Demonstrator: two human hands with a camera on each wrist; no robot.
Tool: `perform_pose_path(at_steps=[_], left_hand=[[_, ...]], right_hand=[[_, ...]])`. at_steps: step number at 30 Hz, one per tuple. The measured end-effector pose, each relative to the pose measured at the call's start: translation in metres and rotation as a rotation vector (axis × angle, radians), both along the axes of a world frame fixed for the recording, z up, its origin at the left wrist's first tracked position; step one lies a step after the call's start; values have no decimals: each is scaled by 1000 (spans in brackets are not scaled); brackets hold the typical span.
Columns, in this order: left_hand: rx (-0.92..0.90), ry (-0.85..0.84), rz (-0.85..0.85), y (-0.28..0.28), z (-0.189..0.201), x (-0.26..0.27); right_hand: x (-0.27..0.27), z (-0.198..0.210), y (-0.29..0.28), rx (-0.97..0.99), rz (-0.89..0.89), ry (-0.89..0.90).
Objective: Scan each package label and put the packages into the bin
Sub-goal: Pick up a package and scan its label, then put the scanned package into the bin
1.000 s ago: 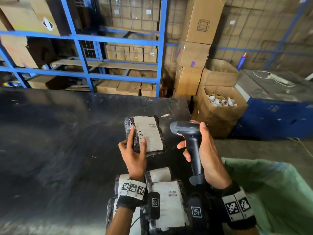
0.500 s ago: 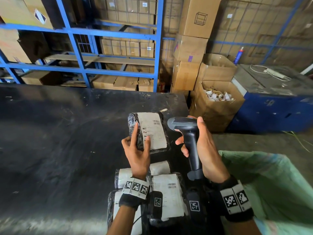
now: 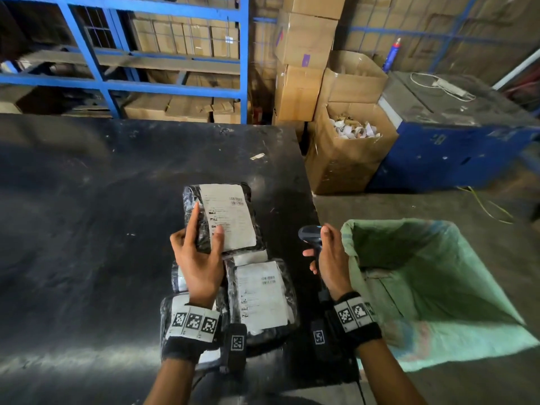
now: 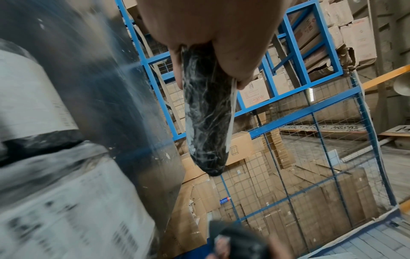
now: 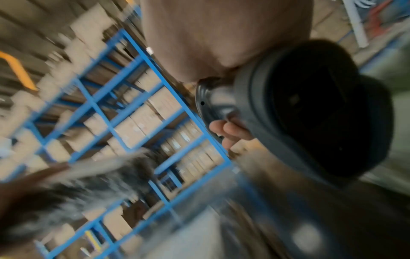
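Over a dark surface, the left hand grips a black-wrapped package with its white label facing up, thumb on the label. Below it, more labelled packages lie stacked on the surface. Further right, the right hand is curled around a black scanner, just beside the green-lined bin.

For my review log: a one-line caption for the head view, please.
Left hand holds a labelled black package above the table; right hand grips the scanner beside the green bin.
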State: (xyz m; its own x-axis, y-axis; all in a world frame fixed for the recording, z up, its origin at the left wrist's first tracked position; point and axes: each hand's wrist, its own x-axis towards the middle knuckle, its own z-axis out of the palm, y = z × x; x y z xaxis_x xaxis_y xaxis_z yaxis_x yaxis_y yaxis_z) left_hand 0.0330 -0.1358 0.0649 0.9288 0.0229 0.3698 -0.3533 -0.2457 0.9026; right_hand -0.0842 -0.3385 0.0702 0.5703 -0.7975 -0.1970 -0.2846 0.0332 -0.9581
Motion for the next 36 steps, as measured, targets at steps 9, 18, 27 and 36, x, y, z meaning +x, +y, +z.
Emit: perform_pose_path(at_steps=[9, 18, 27, 36], left_hand=[[138, 127, -28, 18, -16, -38], [173, 232, -66, 17, -23, -68], [24, 315, -254, 17, -20, -83], [-92, 286, -498, 8, 17, -119]], right_hand=[[-56, -139, 8, 113, -108, 262], [-83, -169, 23, 31, -16, 402], [-87, -33, 62, -198, 231, 75], [-106, 38, 97, -152, 136, -90]])
